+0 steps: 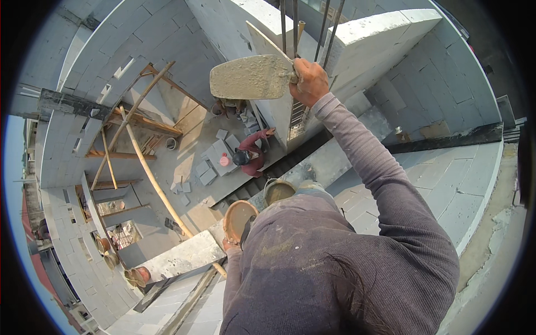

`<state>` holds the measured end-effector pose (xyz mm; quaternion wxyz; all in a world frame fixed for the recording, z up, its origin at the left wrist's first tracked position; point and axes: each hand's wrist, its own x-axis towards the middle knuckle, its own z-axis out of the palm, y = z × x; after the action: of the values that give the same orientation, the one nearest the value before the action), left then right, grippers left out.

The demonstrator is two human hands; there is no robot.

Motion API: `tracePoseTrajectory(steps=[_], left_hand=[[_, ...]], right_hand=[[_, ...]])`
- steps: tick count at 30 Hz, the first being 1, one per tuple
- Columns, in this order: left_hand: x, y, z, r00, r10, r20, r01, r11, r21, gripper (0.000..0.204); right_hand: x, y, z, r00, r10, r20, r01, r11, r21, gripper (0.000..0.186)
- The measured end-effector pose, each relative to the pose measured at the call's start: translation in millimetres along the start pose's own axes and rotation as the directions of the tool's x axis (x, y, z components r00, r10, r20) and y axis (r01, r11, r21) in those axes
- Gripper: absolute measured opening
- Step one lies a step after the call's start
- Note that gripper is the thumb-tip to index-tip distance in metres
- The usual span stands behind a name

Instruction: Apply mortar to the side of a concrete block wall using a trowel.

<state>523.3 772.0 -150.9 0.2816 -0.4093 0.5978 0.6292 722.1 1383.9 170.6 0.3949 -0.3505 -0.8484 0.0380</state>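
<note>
My right hand (309, 82) is raised at the top centre, its fingers wrapped round the handle of a trowel (249, 77). Grey mortar coats the trowel's broad blade, which points left beside a wall end with upright steel bars (283, 25). A thin board (267, 40) stands on edge just behind the blade. Lower down, my left hand (229, 244) grips the rim of a round brown bowl (239, 219), tilted near my body; a brownish-grey surface shows inside it. Close to the bowl, a bucket (279, 191) with greyish contents is partly hidden by my body.
Far below, a co-worker in red (254, 154) stands by grey blocks (215, 153), and another person (229, 105) is partly hidden. Wooden poles (146, 162) cross the left side. A mortar-stained slab (184, 255) holds several buckets (137, 276). Block walls (441, 184) surround the drop.
</note>
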Motion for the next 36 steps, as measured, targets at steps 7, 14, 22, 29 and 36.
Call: tracePoseTrajectory(steps=[7, 14, 22, 29, 36], left_hand=[[4, -1, -8, 0.993, -0.083, 0.078, 0.084, 0.996, -0.011, 0.032], [11, -1, 2, 0.994, -0.095, 0.049, 0.096, 0.995, -0.024, 0.037], [26, 1, -2, 0.98, -0.181, 0.082, 0.18, 0.984, 0.017, 0.032], [18, 1, 3, 0.979, -0.157, 0.126, 0.163, 0.986, -0.039, 0.029], [25, 0, 3, 0.956, -0.155, 0.25, 0.182, 0.979, -0.089, 0.023]], right_hand=[[-1, -4, -5, 0.999, 0.027, 0.02, -0.025, 0.996, -0.084, 0.03], [-1, -8, -9, 0.999, 0.012, 0.033, -0.009, 0.996, -0.087, 0.029], [-6, -14, -7, 0.998, 0.053, 0.043, -0.051, 0.998, -0.044, 0.03], [-8, -14, -2, 0.999, 0.032, -0.014, -0.032, 0.999, -0.003, 0.029], [-10, -14, -3, 0.998, 0.069, -0.008, -0.069, 0.998, 0.007, 0.027]])
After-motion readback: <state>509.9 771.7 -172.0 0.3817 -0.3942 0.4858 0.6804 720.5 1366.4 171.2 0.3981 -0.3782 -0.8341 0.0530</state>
